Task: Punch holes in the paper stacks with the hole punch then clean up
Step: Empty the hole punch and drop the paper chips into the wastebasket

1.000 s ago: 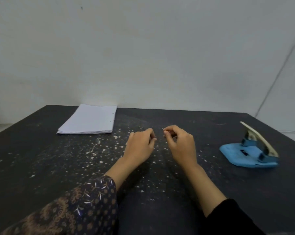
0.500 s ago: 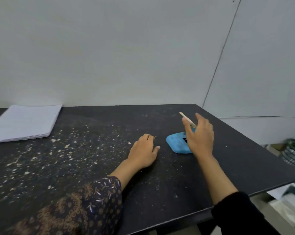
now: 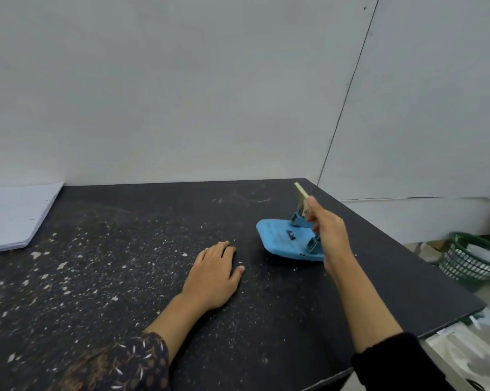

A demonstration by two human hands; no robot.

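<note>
On the table's right side, right hand point(image 3: 329, 232) grip pinches hole punch point(image 3: 287, 241) lever.

One head-worn wide-angle camera looks forward and down across the desk point(image 3: 294, 320) toward the wall point(image 3: 181, 94), close above both forearms.

Even, soft light — blurred edges

The hole punch point(image 3: 286, 241) has matt blue plastic base; the table point(image 3: 153, 277) is rough black, speckled
</note>
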